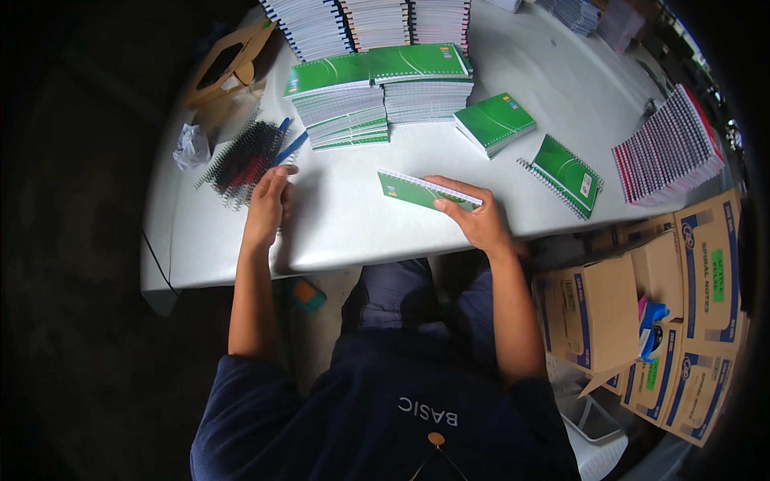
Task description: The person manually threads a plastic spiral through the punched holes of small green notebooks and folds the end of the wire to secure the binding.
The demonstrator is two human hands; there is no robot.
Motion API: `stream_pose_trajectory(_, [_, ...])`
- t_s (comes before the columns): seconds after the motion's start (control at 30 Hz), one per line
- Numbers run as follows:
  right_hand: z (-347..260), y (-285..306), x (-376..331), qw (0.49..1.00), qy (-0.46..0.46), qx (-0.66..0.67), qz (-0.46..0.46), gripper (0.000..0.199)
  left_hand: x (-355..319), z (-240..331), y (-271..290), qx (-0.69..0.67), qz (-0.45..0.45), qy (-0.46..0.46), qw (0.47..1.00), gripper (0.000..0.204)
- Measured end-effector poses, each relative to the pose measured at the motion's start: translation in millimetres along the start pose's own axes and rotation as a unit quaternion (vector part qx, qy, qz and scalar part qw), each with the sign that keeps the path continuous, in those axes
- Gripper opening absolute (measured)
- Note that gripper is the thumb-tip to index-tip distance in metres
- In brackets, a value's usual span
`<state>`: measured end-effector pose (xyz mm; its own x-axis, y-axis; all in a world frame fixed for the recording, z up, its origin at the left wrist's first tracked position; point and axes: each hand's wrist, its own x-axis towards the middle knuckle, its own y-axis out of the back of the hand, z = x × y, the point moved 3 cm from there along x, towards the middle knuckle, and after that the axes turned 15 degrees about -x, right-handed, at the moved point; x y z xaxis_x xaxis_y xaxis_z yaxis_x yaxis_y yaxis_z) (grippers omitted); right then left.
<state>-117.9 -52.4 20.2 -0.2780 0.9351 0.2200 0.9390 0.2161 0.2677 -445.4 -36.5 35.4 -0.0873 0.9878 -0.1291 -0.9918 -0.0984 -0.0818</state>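
Note:
My right hand (475,218) grips a small green-covered notepad (417,192) by its right end. The pad is tilted, with its white, punched edge up and no coil seen along it. At the left, my left hand (269,204) is closed beside a heap of loose dark spiral coils (241,164). Whatever its curled fingers may hold is hidden. To the right, a green spiral notebook (565,176) lies with a coil in its edge. Another thick green pad stack (495,124) rests just behind it.
Two tall piles of green pads (337,104) stand ahead, with coil-bound books (373,28) behind them. Blue-handled pliers or a similar tool (290,147) lie by the coils. Crumpled plastic (192,146), an open carton (228,64), bound notebooks (672,148) and cardboard boxes (597,309) flank the table.

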Motion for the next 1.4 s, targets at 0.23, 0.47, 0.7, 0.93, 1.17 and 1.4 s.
stream_pose_trajectory(0.23, [1.3,1.4,-0.2,1.0,-0.008,0.012,0.017,0.028,-15.0,10.1,-75.2,0.096,-0.188,-0.033,0.977,0.034])
stream_pose_trajectory(0.47, [3.1,0.9,0.9,0.999,0.012,0.022,0.031,0.031,-4.1,8.8,-92.0,0.107,-0.213,-0.048,0.97,0.036])
stream_pose_trajectory(0.7, [4.0,0.8,0.2,0.999,-0.001,0.022,0.029,0.028,1.7,14.3,-97.2,0.097,-0.215,0.033,0.971,0.045])
stream_pose_trajectory(0.93, [3.9,0.5,0.0,0.999,0.003,0.006,0.036,0.027,5.8,18.3,-91.3,0.083,-0.22,0.113,0.965,0.05])
stream_pose_trajectory(1.17, [4.4,0.6,-0.5,1.0,0.017,-0.004,0.025,0.027,14.0,26.3,-96.6,0.074,-0.223,0.141,0.962,0.039])
stream_pose_trajectory(1.4, [3.2,1.9,-1.8,1.0,-0.005,0.005,0.019,0.027,15.1,53.9,-107.4,0.329,-0.297,-0.329,0.834,0.032])
